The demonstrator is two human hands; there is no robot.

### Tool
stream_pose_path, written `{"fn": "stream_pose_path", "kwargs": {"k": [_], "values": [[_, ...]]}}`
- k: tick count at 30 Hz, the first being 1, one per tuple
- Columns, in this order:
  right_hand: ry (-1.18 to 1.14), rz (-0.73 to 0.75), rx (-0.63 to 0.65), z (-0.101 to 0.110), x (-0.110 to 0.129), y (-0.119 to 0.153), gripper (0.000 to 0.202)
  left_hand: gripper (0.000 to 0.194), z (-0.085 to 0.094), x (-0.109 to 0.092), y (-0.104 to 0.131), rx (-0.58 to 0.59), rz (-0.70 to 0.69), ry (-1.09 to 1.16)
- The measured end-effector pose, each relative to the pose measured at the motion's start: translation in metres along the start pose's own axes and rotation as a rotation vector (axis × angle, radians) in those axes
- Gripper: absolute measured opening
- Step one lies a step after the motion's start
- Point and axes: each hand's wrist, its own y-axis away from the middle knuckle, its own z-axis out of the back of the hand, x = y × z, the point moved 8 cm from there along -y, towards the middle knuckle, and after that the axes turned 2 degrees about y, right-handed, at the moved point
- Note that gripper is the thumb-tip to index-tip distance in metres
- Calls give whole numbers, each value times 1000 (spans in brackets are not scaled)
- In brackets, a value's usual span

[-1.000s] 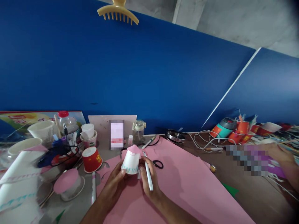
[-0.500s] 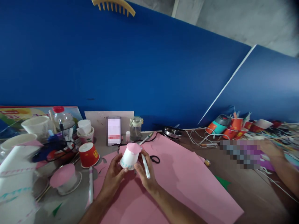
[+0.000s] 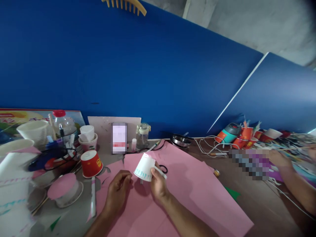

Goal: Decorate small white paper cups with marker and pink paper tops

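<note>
My right hand [image 3: 159, 184] grips a white paper cup [image 3: 144, 168] by its right side, tilted, wide rim down. A row of teal marks runs around the cup near that rim, and faint pink marks show near the narrow end. A white marker pen [image 3: 160, 171] sticks out between the fingers of the same hand. My left hand [image 3: 118, 189] is just left of the cup and apart from it, fingers curled and closed; anything inside them is hidden. Beneath both hands lies a large sheet of pink paper [image 3: 192, 194].
To the left stand a red paper cup [image 3: 92, 164], a pink-topped cup [image 3: 65, 187] and another marker [image 3: 93, 197]. A phone [image 3: 118, 138], a glue stick [image 3: 133, 144] and a glass jar [image 3: 142, 135] line the blue partition. Another person's hand [image 3: 280, 159] works at the right.
My left hand has let go of the cup and drawn away to the left. In my right hand the cup has moved slightly right and tipped, so its pink top is mostly out of sight.
</note>
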Motion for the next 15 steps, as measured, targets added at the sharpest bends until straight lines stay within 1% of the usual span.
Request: {"fn": "stream_pose_path", "kwargs": {"k": [1, 3, 5, 11, 13, 15], "values": [[-41, -37, 12, -2, -2, -1, 45, 28, 0, 0, 0, 2, -5, -1], [-53, -73, 33, -7, -2, -2, 53, 31, 1, 1, 0, 6, -7, -7], [-57, -105, 54, -10, -2, -2, 57, 34, 2, 3, -1, 11, -4, -10], [-237, -277, 42, -4, -17, 0, 51, 33, 3, 12, -2, 28, 3, -13], [-300, -320, 29, -3, -20, -1, 51, 32, 3, 14, -3, 9, 22, 25], [-301, -336, 13, -4, -21, -2, 53, 34, 3, 15, -2, -12, 57, 82]]}}
